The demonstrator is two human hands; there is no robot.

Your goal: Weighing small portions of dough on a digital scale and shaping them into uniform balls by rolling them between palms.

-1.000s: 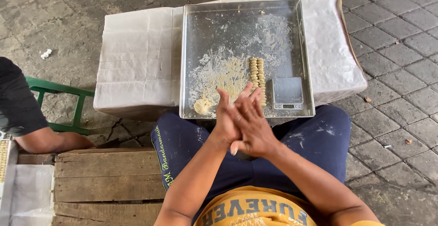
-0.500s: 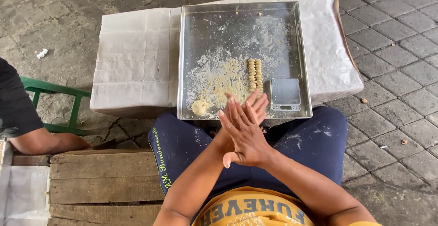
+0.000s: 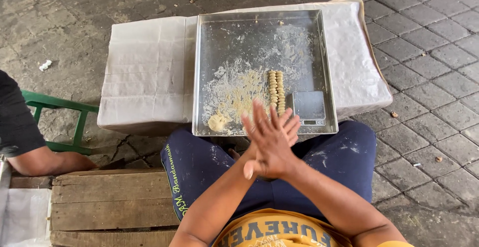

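My right hand [image 3: 269, 145] lies flat on top of my left hand [image 3: 290, 123], palms pressed together, fingers stretched out, just over the near edge of a square metal tray [image 3: 239, 37]. Anything between the palms is hidden. On the tray, a lump of pale dough [image 3: 217, 122] sits at the near left corner. Two short rows of small dough pieces [image 3: 276, 90] run down the middle. A small grey digital scale [image 3: 309, 107] stands at the near right. Flour and crumbs are smeared across the tray's floor.
The tray rests on a low stand covered with white cloth [image 3: 144, 72] on paving stones. At the left are a green frame [image 3: 60, 107] and another person's arm [image 3: 40, 160]. A wooden pallet [image 3: 110, 202] lies by my left knee.
My palms have rubbed against each other: the upper hand's fingers have swung to the left and forward over the lower hand. The tray's contents have not moved.
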